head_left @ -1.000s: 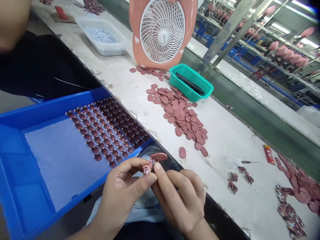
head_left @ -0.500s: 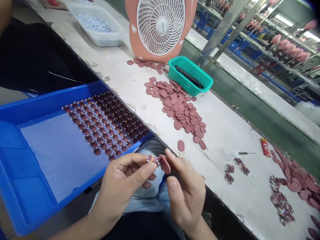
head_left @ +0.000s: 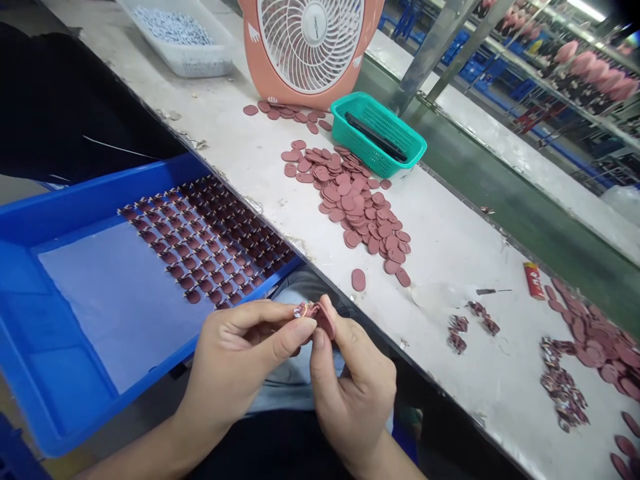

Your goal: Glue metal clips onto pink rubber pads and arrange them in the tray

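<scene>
Between thumb and forefinger, my left hand (head_left: 245,353) pinches a small reddish-brown figure piece (head_left: 306,311) with a pale band round it. My right hand (head_left: 350,380) is closed on a flat oval brown disc (head_left: 325,320), which meets the small piece. Both hands are close together over my lap, just off the table's edge. To the left, a blue tray (head_left: 60,207) holds rows of similar small pieces joined to discs, on a pale sheet (head_left: 120,300). A heap of loose oval discs (head_left: 350,200) covers part of the table, with one single disc (head_left: 359,280) nearer me.
An orange fan (head_left: 315,40) and a green basket (head_left: 377,133) with a dark object stand behind the heap. A white tub (head_left: 190,53) of small pieces is at the back left. At right lie a thin pointed tool (head_left: 493,291), a red-yellow tube (head_left: 534,280) and small brown pieces (head_left: 563,387).
My right hand has moved left and in, and its thumb now presses the disc against the forefinger. The disc has come nearer my left fingertips. The view has shifted slightly.
</scene>
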The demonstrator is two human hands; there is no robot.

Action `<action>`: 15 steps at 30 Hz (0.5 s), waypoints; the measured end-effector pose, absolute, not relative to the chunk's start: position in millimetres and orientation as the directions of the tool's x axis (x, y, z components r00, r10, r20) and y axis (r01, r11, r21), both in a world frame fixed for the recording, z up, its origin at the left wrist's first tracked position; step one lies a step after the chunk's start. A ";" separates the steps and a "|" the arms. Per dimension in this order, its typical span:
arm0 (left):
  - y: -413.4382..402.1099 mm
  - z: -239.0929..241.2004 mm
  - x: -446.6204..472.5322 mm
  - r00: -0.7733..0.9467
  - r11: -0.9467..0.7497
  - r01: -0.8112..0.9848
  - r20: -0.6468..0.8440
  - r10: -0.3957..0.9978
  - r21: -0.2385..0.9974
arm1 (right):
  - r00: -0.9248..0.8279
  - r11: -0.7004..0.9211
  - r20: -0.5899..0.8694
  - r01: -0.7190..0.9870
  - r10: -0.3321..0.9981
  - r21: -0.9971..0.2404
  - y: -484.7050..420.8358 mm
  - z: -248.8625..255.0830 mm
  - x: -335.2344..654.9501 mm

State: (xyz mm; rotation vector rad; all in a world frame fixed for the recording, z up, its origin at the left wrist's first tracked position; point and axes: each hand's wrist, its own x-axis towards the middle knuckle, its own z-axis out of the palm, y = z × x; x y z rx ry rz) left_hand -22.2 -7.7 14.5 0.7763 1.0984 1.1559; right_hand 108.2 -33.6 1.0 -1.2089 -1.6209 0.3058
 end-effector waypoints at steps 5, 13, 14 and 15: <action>-5.9 10.5 -21.5 0.045 0.248 -0.301 -0.246 0.968 0.921 | 0.080 0.431 0.555 0.542 0.828 -0.721 -33.3 1.9 110.5; -6.2 7.1 -20.9 0.053 0.242 -0.289 -0.237 0.970 0.926 | 0.113 0.428 0.559 0.524 0.822 -0.736 -32.9 2.7 111.8; -6.4 7.1 -20.7 0.053 0.240 -0.288 -0.235 0.971 0.927 | 0.116 0.429 0.559 0.522 0.821 -0.737 -32.9 2.7 111.9; -6.3 7.1 -20.4 0.054 0.236 -0.291 -0.231 0.972 0.927 | 0.117 0.429 0.559 0.520 0.821 -0.739 -32.8 2.8 112.1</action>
